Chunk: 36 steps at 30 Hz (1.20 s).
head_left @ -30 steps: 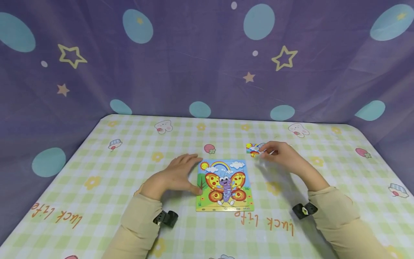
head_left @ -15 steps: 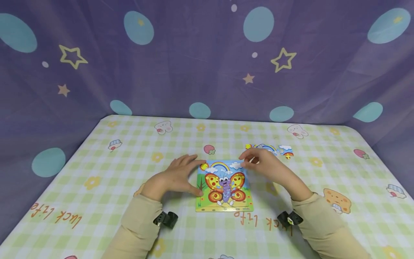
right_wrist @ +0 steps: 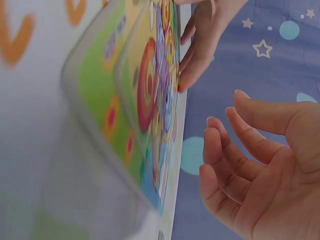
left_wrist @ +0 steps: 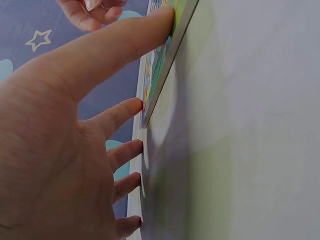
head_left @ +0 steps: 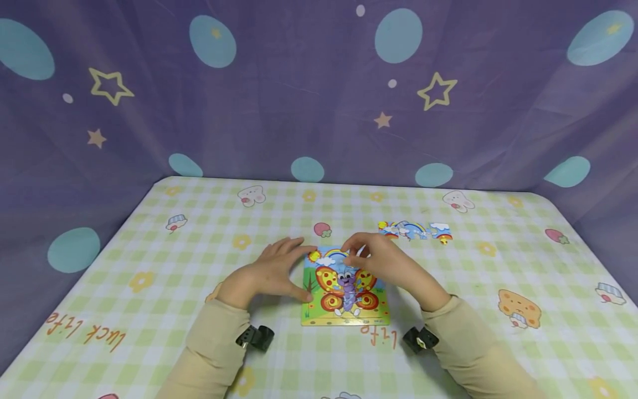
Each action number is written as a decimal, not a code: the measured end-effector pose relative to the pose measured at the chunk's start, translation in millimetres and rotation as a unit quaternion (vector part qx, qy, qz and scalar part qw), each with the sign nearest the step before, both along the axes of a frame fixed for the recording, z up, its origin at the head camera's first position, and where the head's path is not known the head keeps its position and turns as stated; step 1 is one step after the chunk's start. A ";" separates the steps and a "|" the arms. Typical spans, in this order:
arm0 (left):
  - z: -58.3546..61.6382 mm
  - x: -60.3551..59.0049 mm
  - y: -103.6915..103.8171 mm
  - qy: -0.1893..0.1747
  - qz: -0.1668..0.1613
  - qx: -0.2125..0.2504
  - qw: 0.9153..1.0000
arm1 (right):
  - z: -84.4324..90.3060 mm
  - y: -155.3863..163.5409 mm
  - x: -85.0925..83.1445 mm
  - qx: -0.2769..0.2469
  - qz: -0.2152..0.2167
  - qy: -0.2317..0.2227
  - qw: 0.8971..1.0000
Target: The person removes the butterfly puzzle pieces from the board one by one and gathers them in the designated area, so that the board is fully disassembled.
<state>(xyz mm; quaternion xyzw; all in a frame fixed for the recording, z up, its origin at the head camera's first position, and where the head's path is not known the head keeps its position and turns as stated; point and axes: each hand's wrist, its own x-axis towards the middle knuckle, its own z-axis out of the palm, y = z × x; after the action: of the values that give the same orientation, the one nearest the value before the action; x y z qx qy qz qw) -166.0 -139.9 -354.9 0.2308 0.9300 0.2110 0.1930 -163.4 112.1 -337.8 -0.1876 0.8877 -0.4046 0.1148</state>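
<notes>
A square butterfly jigsaw board [head_left: 319, 321] lies flat on the table. My left hand [head_left: 264, 274] steadies its left side with fairly straight fingers. In the left wrist view the thumb [left_wrist: 115, 47] rests on the board's edge and the index fingertip touches near a corner. My right hand [head_left: 384, 263] hovers over the upper right of the board, covering part of the picture. In the right wrist view, that right hand [right_wrist: 260, 165] has loosely bent fingers, thumb apart from them, and no piece shows between them. Behind the board lie loose jigsaw pieces [head_left: 416, 230] in a row.
A green-checked cloth [head_left: 199, 216] with printed flowers and animals covers the table [head_left: 563, 332]. Beyond the far edge hangs a purple curtain [head_left: 279, 88] with stars and blue ovals. Each wrist carries a small black camera, such as the left wrist camera [head_left: 256, 337].
My right hand has moved left and toward me, from the loose pieces to above the board, uncovering the row of pieces. My left hand stays at the board's left side.
</notes>
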 end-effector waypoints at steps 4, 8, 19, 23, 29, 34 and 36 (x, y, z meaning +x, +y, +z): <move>0.8 0.6 0.3 0.000 -0.001 -0.001 1.000 | -0.2 -8.9 1.7 0.006 0.013 -0.012 1.000; 1.5 1.0 0.5 0.000 0.000 -0.003 1.000 | 0.1 -18.1 2.3 0.003 0.028 -0.007 1.000; 1.3 0.6 -0.5 0.002 -0.003 -0.006 1.000 | -2.2 -38.1 1.7 0.025 0.027 -0.012 0.999; 1.0 0.2 -1.1 0.004 -0.004 -0.005 1.000 | -4.8 -42.4 3.2 0.053 0.029 -0.006 0.998; 0.5 -0.2 -1.7 0.007 -0.008 -0.001 1.000 | -8.4 -45.7 4.0 0.095 0.034 -0.022 0.995; 0.5 -0.2 -2.1 0.008 -0.010 0.002 1.000 | -11.1 -45.7 3.2 0.099 0.043 -0.036 0.993; 0.8 -0.1 -2.2 0.009 -0.010 0.002 1.000 | -11.6 -46.0 3.0 0.102 0.049 -0.038 0.993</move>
<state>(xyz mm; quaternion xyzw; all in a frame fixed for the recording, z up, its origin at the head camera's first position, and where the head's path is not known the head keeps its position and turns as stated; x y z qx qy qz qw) -166.1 -142.1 -354.1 0.2423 0.9290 0.2085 0.1867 -160.4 66.1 -349.4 -0.2024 0.9091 -0.3125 0.1867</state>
